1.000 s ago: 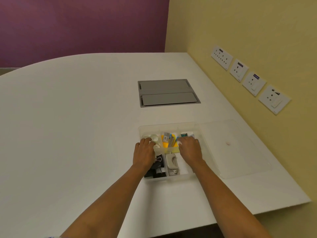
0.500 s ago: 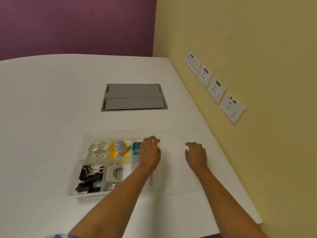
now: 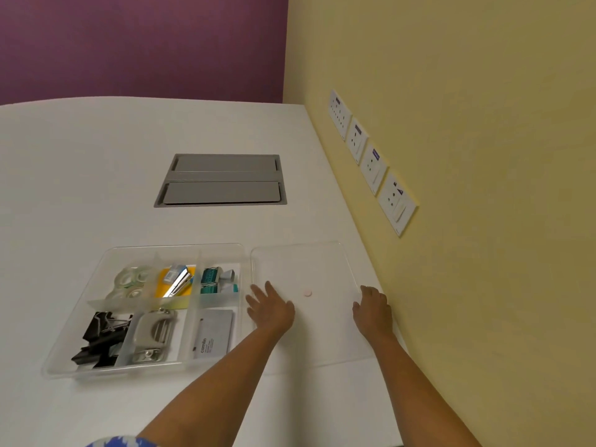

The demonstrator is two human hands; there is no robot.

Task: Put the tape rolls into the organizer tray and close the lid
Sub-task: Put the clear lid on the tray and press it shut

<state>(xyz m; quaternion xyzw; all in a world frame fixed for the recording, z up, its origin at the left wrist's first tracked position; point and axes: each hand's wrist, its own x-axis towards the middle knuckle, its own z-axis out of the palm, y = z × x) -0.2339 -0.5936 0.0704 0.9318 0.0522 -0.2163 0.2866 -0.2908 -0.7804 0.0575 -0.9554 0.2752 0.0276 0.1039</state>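
Note:
A clear organizer tray (image 3: 64, 366) lies on the white table, uncovered. Several clear tape rolls (image 3: 130, 282) sit in its far-left compartment. To its right the clear lid (image 3: 303, 262) lies flat on the table, with a small pink dot near its middle. My left hand (image 3: 272, 309) rests on the lid's left edge with fingers spread. My right hand (image 3: 374, 309) is at the lid's right edge, fingers bent over the rim. Whether either hand grips the lid is unclear.
Other tray compartments hold black binder clips (image 3: 100, 337), a metal hole punch (image 3: 153, 333), a stapler on yellow notes (image 3: 177, 282), teal boxes (image 3: 211, 279) and a grey case (image 3: 214, 337). A grey cable hatch (image 3: 222, 180) sits beyond. The yellow wall with sockets (image 3: 371, 162) runs close on the right.
Both hands left the tray and moved right onto the lid, spreading to its left and right edges. The view swung right, so the tray now lies at the left.

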